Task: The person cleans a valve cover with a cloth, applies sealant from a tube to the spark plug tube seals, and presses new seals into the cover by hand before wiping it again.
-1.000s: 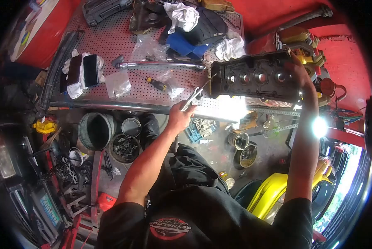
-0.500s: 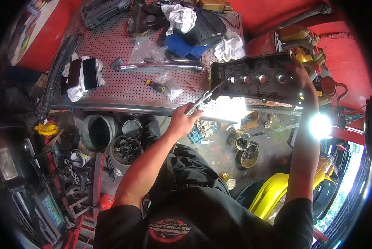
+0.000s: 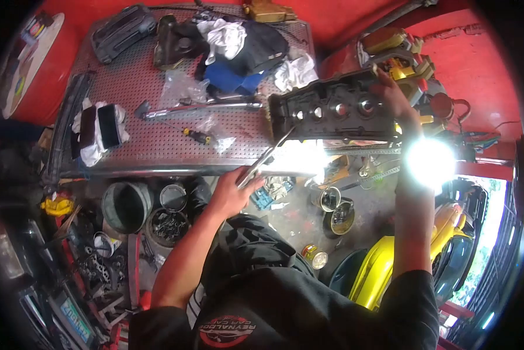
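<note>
My left hand [image 3: 234, 191] is closed round a slender silver metal tool [image 3: 260, 162], perhaps long-nose pliers. Its thin tip reaches the lower left part of a dark engine valve cover [image 3: 326, 125], near the round holes in a row. The cover is held up at the table's right front corner, its hollow side facing me. At the cover's right end my right hand [image 3: 392, 98] grips the edge, some fingers hidden behind it. A bright light [image 3: 431, 163] glares in front of my right forearm.
On the perforated metal table [image 3: 151, 140] lie a long chrome wrench [image 3: 203, 106], a yellow-black screwdriver [image 3: 197, 136], plastic bags, rags [image 3: 224, 38] and phones [image 3: 110, 125]. Buckets [image 3: 127, 207] and tins [image 3: 314, 256] stand on the floor below. Yellow bodywork [image 3: 373, 271] is at right.
The whole view has shifted, so the table and cover appear further left. My left hand still holds the tool at the cover, its tip now lower on it. My right hand keeps its grip.
</note>
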`<state>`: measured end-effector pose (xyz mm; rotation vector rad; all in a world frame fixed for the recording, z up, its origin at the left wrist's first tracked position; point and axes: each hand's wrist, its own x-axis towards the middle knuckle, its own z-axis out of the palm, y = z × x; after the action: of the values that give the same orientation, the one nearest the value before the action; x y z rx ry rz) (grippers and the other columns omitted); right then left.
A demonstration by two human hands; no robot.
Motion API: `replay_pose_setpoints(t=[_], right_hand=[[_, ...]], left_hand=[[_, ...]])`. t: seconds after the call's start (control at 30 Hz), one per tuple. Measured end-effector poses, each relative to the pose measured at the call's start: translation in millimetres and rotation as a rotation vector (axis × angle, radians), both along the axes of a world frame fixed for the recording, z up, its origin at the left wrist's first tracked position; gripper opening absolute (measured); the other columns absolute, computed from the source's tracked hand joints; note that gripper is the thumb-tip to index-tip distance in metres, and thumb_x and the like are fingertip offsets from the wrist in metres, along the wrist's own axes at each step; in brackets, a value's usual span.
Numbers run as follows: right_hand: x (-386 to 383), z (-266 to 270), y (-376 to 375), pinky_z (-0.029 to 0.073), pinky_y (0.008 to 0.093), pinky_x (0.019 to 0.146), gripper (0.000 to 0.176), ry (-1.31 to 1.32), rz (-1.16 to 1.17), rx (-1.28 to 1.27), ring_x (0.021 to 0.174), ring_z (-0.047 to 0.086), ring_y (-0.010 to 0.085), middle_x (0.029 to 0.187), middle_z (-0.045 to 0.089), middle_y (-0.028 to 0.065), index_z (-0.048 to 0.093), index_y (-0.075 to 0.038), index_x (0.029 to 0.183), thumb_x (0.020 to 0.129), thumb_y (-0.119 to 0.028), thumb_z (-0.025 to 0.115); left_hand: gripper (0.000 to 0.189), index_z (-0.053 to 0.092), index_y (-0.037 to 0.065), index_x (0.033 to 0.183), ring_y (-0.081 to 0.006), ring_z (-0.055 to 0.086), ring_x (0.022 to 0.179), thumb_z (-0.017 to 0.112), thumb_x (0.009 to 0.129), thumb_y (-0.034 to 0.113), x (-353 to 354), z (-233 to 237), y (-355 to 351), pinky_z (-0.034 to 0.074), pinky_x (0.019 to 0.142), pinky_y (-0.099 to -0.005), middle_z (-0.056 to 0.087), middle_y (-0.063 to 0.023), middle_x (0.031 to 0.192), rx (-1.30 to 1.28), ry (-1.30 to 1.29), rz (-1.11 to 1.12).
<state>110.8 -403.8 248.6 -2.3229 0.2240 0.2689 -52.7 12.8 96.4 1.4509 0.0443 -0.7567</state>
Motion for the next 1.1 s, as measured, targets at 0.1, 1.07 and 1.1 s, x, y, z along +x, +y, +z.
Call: replay_pose_setpoints(t=[0.1,1.07,1.1], right_hand=[[-1,5,-1,0.043,0.0283,0.099,0.076,0.0,-0.014,0.137,0.115,0.056,0.0162,0.13,0.06,0.0082,0.031,0.0,0.153,0.084,-0.01,0.06],[23,28,81,0.051,0.0369,0.093,0.046,0.186,-0.162,0.284,0.105,0.063,0.0234,0.115,0.062,0.0109,0.051,-0.002,0.128,0.087,-0.017,0.065],[26,26,82,0.051,0.037,0.091,0.044,0.18,-0.163,0.299,0.102,0.063,0.0236,0.113,0.063,0.0108,0.053,-0.002,0.126,0.087,-0.017,0.065]], left_hand=[[0.023,0.065,0.003,0.107,-0.0078,0.051,0.048,0.073,0.092,0.019,-8,35,16,0.04,0.046,-0.0253,0.067,-0.0042,0.081,-0.164,0.058,0.005],[0.038,0.062,-0.002,0.122,-0.014,0.068,0.081,0.075,0.087,0.006,-100,57,38,0.054,0.074,-0.0266,0.072,-0.0102,0.1,-0.084,-0.523,-0.045],[0.037,0.062,-0.001,0.121,-0.0139,0.068,0.081,0.075,0.087,0.006,-102,54,37,0.053,0.075,-0.0266,0.071,-0.01,0.1,-0.093,-0.498,-0.035]])
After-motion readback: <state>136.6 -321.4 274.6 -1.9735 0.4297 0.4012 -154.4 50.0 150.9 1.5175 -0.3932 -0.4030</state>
